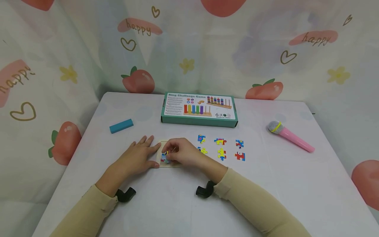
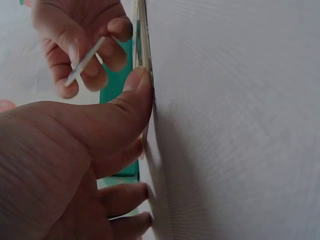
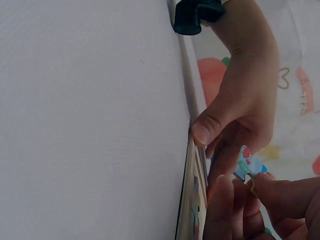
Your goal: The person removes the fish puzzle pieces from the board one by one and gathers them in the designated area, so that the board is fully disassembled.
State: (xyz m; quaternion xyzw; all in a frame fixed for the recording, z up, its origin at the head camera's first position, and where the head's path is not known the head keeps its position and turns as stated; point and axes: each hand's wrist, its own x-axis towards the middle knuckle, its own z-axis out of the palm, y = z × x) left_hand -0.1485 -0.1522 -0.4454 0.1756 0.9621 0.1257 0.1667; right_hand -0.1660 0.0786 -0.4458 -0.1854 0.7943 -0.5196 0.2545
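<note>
A shallow wooden puzzle tray (image 1: 170, 166) lies on the table in front of me, with colourful printed pieces showing inside it. My left hand (image 1: 133, 157) rests at its left side, fingers spread, thumb and index finger touching the frame's edge. Over the tray, my right hand (image 1: 186, 153) pinches a small jigsaw piece (image 3: 244, 164) between thumb and fingers. That piece has a red and blue print and is tilted above the tray in both wrist views. The right hand covers much of the tray in the head view.
Several loose jigsaw pieces (image 1: 221, 154) lie in two rows right of the tray. Behind stands a green Ring Challenge Game box (image 1: 199, 110). A blue block (image 1: 121, 126) lies at left, a pink toy microphone (image 1: 293, 137) at right. Printed cloth (image 1: 216, 59) hangs behind the table.
</note>
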